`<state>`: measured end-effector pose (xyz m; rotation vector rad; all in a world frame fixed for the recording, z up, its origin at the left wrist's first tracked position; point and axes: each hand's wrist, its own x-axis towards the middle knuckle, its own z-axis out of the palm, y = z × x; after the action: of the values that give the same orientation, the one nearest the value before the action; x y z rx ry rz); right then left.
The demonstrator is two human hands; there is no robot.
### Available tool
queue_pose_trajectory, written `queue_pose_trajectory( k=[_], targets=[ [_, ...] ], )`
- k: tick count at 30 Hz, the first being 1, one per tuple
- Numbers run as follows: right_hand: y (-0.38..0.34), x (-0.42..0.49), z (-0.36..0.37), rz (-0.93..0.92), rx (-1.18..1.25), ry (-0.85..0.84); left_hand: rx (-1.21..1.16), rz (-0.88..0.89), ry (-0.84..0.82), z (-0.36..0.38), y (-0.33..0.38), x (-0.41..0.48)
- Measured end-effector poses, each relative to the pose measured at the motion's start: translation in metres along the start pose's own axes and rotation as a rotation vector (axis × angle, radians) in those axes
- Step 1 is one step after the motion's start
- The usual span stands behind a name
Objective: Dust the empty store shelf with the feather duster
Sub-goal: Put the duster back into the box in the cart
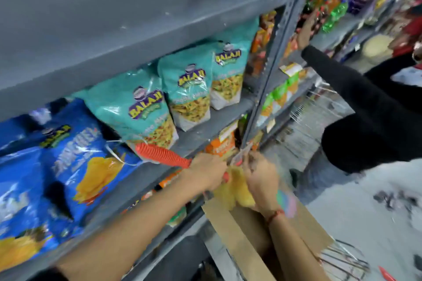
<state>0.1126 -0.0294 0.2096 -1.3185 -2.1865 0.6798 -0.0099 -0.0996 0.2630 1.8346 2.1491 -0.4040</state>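
Feather duster: ribbed orange-red handle, lying slantwise in front of the snack shelf, its free end pointing up and left toward the teal bags. The head is a blurred clump of yellow fluff with pastel pink, green and blue at its far side, hanging below both hands.

Left hand: closed round the lower end of the handle, where handle meets fluff. Forearm bare.

Right hand: curled over the fluffy head, fingers pressed into it; motion blur hides the exact grip. A red thread circles the wrist.

Empty shelf: grey metal, top tier of the rack, bare surface with pale scuffs. The duster is well below it, not touching.

Teal snack bags: three, upright, on the tier beneath the empty shelf.

Blue chip bags: large, at left on the same tier, leaning outward.

Orange packets: on the tier below, just behind the hands.

Cardboard box: open, brown, on the floor beneath the hands.

Grey upright post: divides this rack from the next, which holds mixed coloured packets.

Second person: black sleeve at right, hand raised against the neighbouring rack.
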Motion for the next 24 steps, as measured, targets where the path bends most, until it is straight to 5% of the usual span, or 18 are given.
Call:
queue_pose_trajectory(
  k=[5,14,24],
  targets=[
    [0.076,-0.011,0.073,0.207,-0.156,-0.315,0.006,-0.04,-0.179,0.094,0.016,0.067],
    [0.152,-0.025,0.166,0.38,-0.274,-0.685,-0.1,-0.054,-0.258,0.224,0.021,0.15],
    [0.159,-0.016,0.185,0.261,-0.343,-0.621,-0.027,-0.15,-0.293,0.258,0.003,0.162]
  ],
)
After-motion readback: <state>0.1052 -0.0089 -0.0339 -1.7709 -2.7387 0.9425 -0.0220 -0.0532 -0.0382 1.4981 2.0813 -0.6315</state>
